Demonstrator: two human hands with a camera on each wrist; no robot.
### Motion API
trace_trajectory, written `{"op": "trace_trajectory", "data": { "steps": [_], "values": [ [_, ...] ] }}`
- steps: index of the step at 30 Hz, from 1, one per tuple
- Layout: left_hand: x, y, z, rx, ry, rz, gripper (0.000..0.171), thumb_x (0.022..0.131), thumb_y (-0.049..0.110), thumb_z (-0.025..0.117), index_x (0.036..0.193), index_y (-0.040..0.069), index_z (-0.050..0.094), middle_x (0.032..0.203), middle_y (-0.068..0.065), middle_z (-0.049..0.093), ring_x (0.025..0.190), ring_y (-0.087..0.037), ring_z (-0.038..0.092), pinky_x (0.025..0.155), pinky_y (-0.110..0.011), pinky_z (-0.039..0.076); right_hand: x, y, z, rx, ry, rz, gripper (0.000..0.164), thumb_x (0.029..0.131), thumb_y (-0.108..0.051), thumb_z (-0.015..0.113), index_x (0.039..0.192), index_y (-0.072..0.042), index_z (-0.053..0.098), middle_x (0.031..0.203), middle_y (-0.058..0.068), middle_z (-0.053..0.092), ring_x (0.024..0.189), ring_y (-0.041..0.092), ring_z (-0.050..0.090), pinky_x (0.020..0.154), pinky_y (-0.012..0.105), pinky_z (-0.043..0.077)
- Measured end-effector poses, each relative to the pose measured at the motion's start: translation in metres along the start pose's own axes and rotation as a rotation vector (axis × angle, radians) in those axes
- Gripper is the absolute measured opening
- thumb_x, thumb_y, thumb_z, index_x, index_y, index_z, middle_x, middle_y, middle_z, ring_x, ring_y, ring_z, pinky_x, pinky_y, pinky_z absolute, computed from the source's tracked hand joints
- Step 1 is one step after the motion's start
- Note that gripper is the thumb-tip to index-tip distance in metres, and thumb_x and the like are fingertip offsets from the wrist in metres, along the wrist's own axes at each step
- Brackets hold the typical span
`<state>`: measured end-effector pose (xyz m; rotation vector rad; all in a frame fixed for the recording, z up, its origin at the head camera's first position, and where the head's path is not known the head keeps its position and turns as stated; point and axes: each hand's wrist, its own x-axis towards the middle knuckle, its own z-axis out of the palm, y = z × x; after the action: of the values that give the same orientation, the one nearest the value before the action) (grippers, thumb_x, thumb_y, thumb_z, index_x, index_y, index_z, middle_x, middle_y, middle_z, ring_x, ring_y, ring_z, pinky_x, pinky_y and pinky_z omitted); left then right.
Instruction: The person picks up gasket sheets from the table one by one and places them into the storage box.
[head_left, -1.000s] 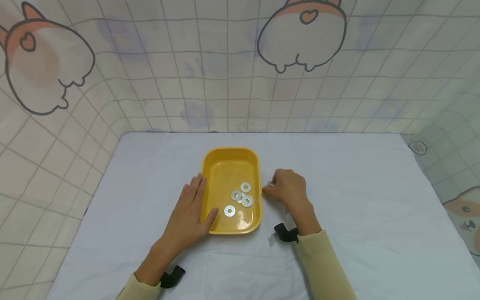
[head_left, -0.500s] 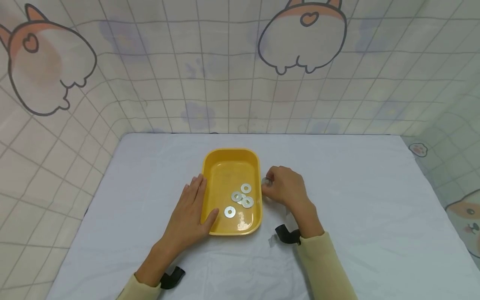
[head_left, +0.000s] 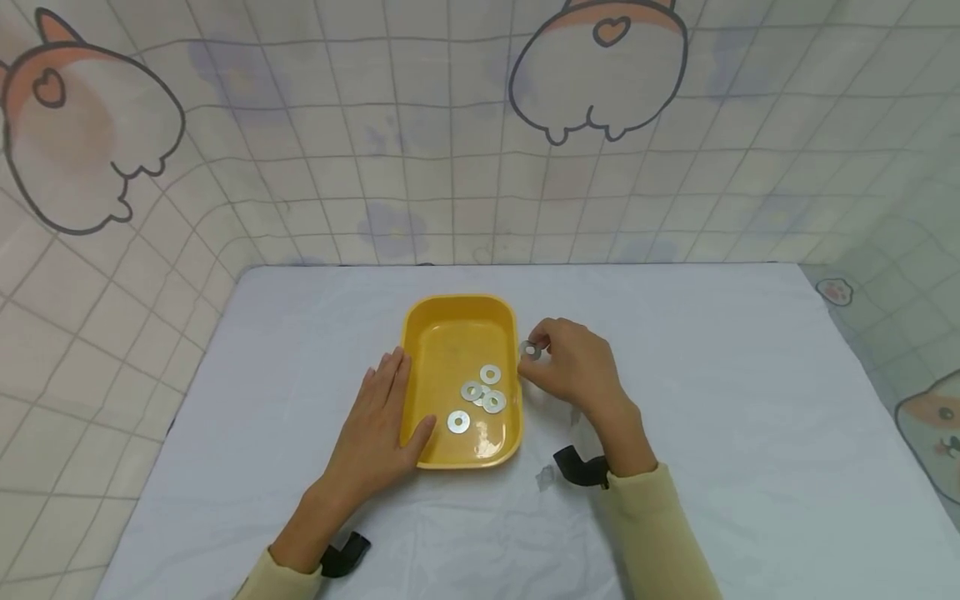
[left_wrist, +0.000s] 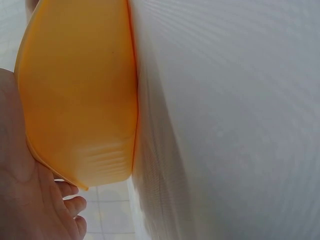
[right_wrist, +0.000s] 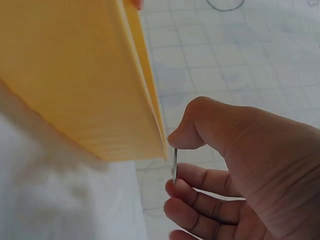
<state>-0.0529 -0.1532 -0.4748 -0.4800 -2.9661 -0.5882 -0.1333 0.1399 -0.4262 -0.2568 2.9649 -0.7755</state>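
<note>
A yellow tray stands on the white-covered table with several metal washers lying on its floor. My left hand rests along the tray's left rim, fingers straight and the thumb over the near corner. In the left wrist view its palm lies against the tray's rim. Just right of the tray, my right hand pinches one washer between thumb and fingers. The right wrist view shows that washer edge-on, close to the tray's rim.
A scrap of clear tape lies on the tablecloth near the right wrist. Black curved mounts sit at both wrists. A tile-patterned curtain with cartoon animals borders the back and sides.
My right hand has risen and moved slightly toward the back with the washer, which now shows more fully between the fingers. The left hand and the tray have stayed in place.
</note>
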Motion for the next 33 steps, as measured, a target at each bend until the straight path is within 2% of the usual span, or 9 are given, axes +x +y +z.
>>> {"op": "trace_trajectory", "data": {
  "steps": [7, 15, 24, 33],
  "values": [
    [0.0, -0.001, -0.001, -0.015, 0.008, -0.002, 0.087, 0.102, 0.044, 0.059, 0.168, 0.001, 0.022, 0.178, -0.014, 0.02, 0.165, -0.034, 0.023, 0.137, -0.054, 0.017, -0.002, -0.013, 0.002, 0.024, -0.017, -0.037, 0.034, 0.082, -0.034, 0.07, 0.108, -0.013, 0.076, 0.1, 0.001, 0.076, 0.086, 0.019, 0.065, 0.078, 0.036, 0.058],
    [-0.001, -0.001, -0.001, -0.018, 0.002, -0.001, 0.087, 0.102, 0.045, 0.058, 0.168, 0.001, 0.022, 0.178, -0.014, 0.019, 0.165, -0.033, 0.023, 0.137, -0.053, 0.017, -0.004, -0.018, 0.004, 0.019, -0.015, -0.091, 0.031, 0.081, -0.033, 0.07, 0.106, -0.014, 0.077, 0.099, -0.002, 0.076, 0.085, 0.017, 0.064, 0.075, 0.034, 0.057],
    [-0.001, -0.001, -0.002, -0.001, 0.006, 0.0, 0.088, 0.103, 0.045, 0.058, 0.168, 0.0, 0.021, 0.178, -0.015, 0.021, 0.166, -0.032, 0.021, 0.138, -0.049, 0.013, -0.009, -0.025, 0.0, 0.014, 0.004, -0.2, 0.022, 0.082, -0.031, 0.073, 0.099, -0.017, 0.076, 0.092, -0.003, 0.074, 0.083, 0.014, 0.062, 0.073, 0.03, 0.055],
    [-0.001, 0.0, -0.001, -0.004, 0.009, -0.002, 0.088, 0.102, 0.046, 0.058, 0.168, 0.0, 0.02, 0.178, -0.015, 0.02, 0.167, -0.033, 0.019, 0.139, -0.047, 0.012, -0.011, -0.03, 0.0, -0.002, 0.01, -0.271, 0.026, 0.083, -0.03, 0.075, 0.102, -0.013, 0.077, 0.093, -0.002, 0.073, 0.085, 0.015, 0.065, 0.076, 0.031, 0.058]
  ]
}}
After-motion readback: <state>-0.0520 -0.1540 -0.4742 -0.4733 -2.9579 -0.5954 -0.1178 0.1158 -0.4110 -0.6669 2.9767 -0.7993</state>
